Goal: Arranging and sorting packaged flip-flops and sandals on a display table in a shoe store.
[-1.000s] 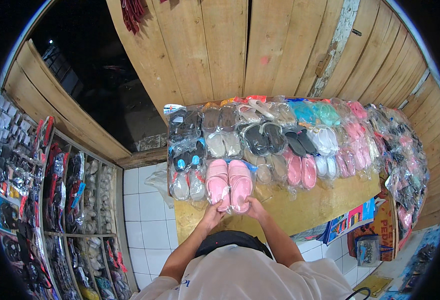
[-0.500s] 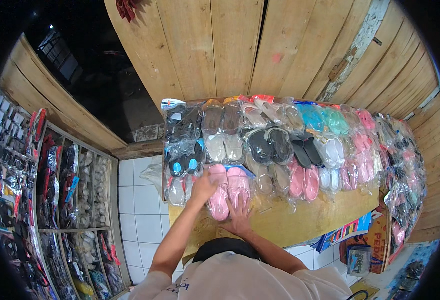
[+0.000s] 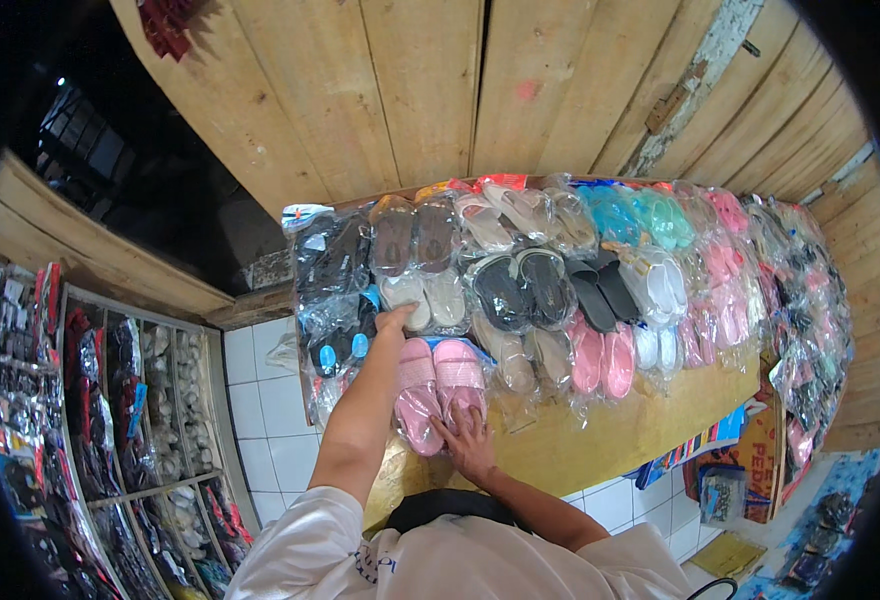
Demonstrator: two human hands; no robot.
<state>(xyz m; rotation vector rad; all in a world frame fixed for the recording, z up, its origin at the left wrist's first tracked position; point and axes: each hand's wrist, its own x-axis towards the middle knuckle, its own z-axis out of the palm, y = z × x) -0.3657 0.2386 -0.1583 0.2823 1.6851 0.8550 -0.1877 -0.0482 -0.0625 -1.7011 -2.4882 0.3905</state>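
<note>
A bagged pair of pink slippers (image 3: 438,385) lies at the near edge of a wooden table (image 3: 610,425). My right hand (image 3: 468,440) rests flat on the toe end of that pair, fingers spread. My left hand (image 3: 392,322) reaches farther out and touches a bagged pair of cream slippers (image 3: 425,295) in the row behind. To its left lie black slippers with blue spots (image 3: 335,335) in plastic.
Many more bagged slippers in black, beige, pink, white and teal cover the table (image 3: 580,270) up to a plank wall (image 3: 430,90). A shelf rack of packed footwear (image 3: 110,400) stands at the left over white floor tiles (image 3: 260,440). Bags hang at the table's right end (image 3: 810,330).
My left hand has left the pink pair and moved forward onto the cream pair. My right hand has gone from gripping the pink pair's end to lying flat on it.
</note>
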